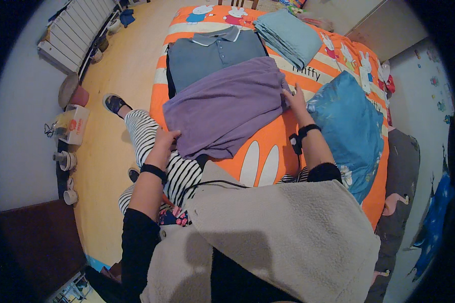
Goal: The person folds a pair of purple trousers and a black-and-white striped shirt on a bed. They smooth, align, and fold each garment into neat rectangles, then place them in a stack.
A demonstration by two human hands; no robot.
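A folded purple cloth (222, 106), soft and fleecy, lies across the lower part of a grey-blue polo shirt (202, 55) on the bed. My left hand (165, 141) grips the purple cloth at its near left edge, the fingertips partly hidden by the fabric. At the opposite edge, my right hand (297, 102) pinches the cloth, with one finger stretched away from it. The polo shirt is spread flat, its white-trimmed collar toward the far side, with some black fabric showing along its edges.
The bed (260, 146) has an orange cover with rabbit figures. A folded light-blue cloth (290, 38) lies at its far side, a blue floral pillow (351, 131) at the right. Along the left wall stand a radiator (76, 35), a white box (76, 124) and mugs.
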